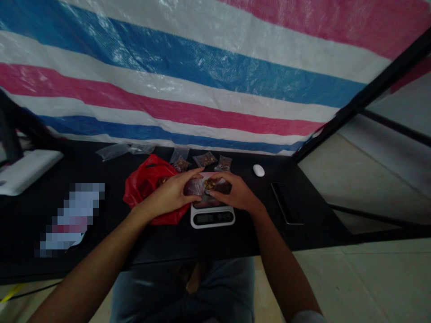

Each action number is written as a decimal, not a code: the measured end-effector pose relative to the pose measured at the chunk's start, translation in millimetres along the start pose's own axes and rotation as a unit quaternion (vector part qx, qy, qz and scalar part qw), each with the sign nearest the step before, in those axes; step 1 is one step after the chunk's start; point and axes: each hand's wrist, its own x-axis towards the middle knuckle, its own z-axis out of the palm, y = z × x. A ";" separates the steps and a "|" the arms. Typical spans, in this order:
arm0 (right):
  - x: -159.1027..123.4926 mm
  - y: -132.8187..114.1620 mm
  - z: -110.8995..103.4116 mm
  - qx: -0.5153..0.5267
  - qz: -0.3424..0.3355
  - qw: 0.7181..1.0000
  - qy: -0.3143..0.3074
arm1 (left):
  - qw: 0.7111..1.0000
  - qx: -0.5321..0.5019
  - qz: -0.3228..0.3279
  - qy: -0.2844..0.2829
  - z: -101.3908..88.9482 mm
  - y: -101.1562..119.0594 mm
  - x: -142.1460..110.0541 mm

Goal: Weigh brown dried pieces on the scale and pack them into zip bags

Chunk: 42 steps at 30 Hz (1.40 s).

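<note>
Above a white kitchen scale (pixel 213 218) my two hands face each other. My left hand (pixel 180 189) pinches a small clear plastic bag (pixel 194 186), its mouth toward the right. Between the fingers of my right hand (pixel 232 190) is a small round container (pixel 209 185) holding yellow-brown dried bits, close beside the bag. Whether the container touches the scale's plate, I cannot tell. Left of the scale lies an open red plastic bag (pixel 139 179), partly behind my left hand, with some brown bits in it.
Behind the scale lie filled clear packets (pixel 205 159), with flat clear bags (pixel 114 151) farther left. To the right are a white mouse (pixel 258 170) and a dark phone (pixel 286 204). A blurred-out pale item (pixel 76 220) and a white stand base (pixel 32 170) occupy the left.
</note>
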 end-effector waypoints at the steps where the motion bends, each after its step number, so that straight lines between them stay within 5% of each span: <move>1: -0.2 -0.3 0.3 -0.008 -0.006 1.000 0.001 | 1.000 -0.003 0.002 0.003 0.8 1.6 -0.2; 12: 0.4 -3.2 2.0 -0.093 -0.069 0.993 0.001 | 0.999 -0.025 -0.013 0.030 7.6 8.7 1.9; 20: 0.7 -9.6 5.9 -0.052 -0.063 0.997 0.000 | 0.999 -0.026 -0.006 0.038 9.2 10.1 1.6; 31: 3.9 -12.4 17.0 -0.007 -0.104 0.991 0.084 | 0.992 -0.080 0.055 0.081 14.4 6.5 2.0; 42: 5.4 -15.5 26.4 -0.007 -0.136 0.965 0.225 | 0.983 -0.143 0.031 0.114 9.1 18.3 -1.2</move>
